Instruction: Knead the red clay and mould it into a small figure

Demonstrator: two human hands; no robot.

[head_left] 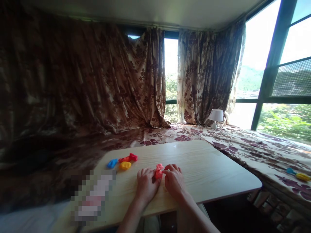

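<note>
A small pinkish-red lump [158,171], soft-looking and pinched in at its middle, stands near the front of the pale wooden table [206,168]. My left hand [147,183] is closed around its left side, thumb against the front. From the right, my right hand [175,178] is curled, its thumb and forefinger pinching the lump's edge. Its exact kind is unclear. Farther left on the table lie similar lumps: a blue one [112,163], a yellow one [125,166] and a red one [128,158].
A blurred-out object [93,197] lies at the table's left front. On the flowered cover to the right are a blue piece [291,171] and a yellow piece [303,177]. A white lamp [215,118] stands behind, near the curtains [199,77] and windows.
</note>
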